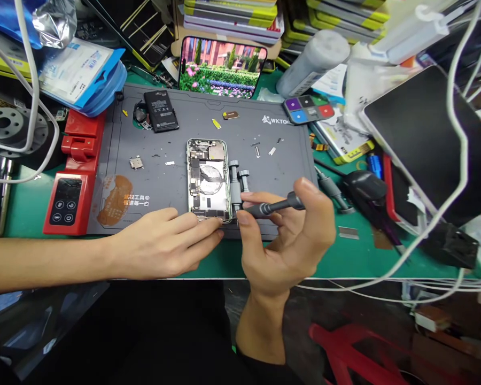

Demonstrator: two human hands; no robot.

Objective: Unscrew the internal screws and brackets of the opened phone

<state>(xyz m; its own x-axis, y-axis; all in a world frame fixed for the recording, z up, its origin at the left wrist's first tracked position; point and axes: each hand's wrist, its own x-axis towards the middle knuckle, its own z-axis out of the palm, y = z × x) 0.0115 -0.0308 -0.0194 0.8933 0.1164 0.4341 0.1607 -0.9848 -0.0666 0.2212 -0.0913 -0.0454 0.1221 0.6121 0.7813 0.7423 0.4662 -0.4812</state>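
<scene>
A: Where was the opened phone with the pale metal frame point(209, 184)?
B: It lay upright in view on the dark grey work mat point(172, 176), its circuitry and round white coil exposed.
A: And the hands?
B: The left hand point(164, 243) had its fingers laid close together over the phone's lower edge; I couldn't see its thumb. The right hand point(284, 251) was closed around a dark grey, screwdriver-like tool point(270, 206), just beside the frame.
A: Any lettering?
B: "WKTO" showed at the mat's upper right, its end covered by a tile of purple, blue and red squares point(308, 109). Chinese characters, "工具" among them, stood at the lower left.
A: What about the black rectangular battery point(161, 110)?
B: It rested at the upper left, its white print too small to read. Beyond the mat, a black-framed smartphone point(223, 67) displayed a garden.
</scene>
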